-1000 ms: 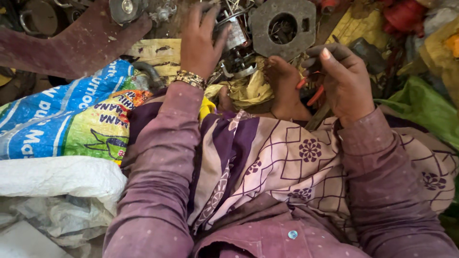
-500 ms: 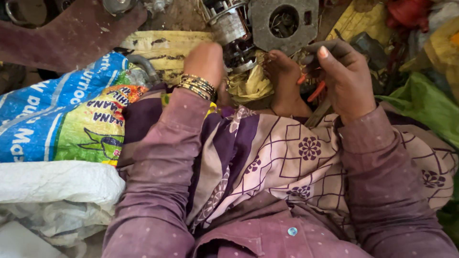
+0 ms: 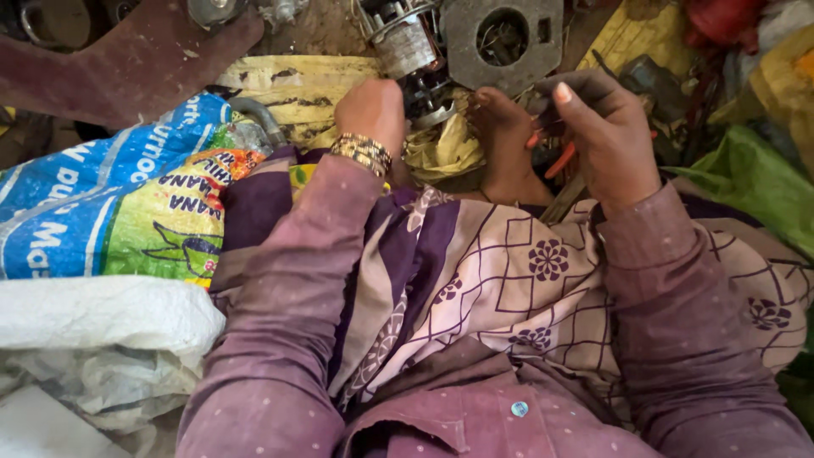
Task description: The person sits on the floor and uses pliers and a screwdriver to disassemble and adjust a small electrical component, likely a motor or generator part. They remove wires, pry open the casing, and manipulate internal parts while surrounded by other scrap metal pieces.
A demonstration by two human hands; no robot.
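Dirt floor (image 3: pixel 318 32): printed blue-green sack (image 3: pixel 110 212), white sack (image 3: pixel 93 326), grey metal plate (image 3: pixel 500 38), green cloth (image 3: pixel 755 182) lying directly on it.

- Soft, warm daylight, even, no hard shadows.
- Brightest toward 3 o'clock; dimmer at 10 o'clock.
- Slight motion blur throughout; edges stretched by wide lens.

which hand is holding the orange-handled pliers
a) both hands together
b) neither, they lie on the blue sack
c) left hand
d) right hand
d) the right hand is wrapped around the orange-handled pliers, whose handles poke out beside the palm, while the left hand rests against the metal motor part on the other side.
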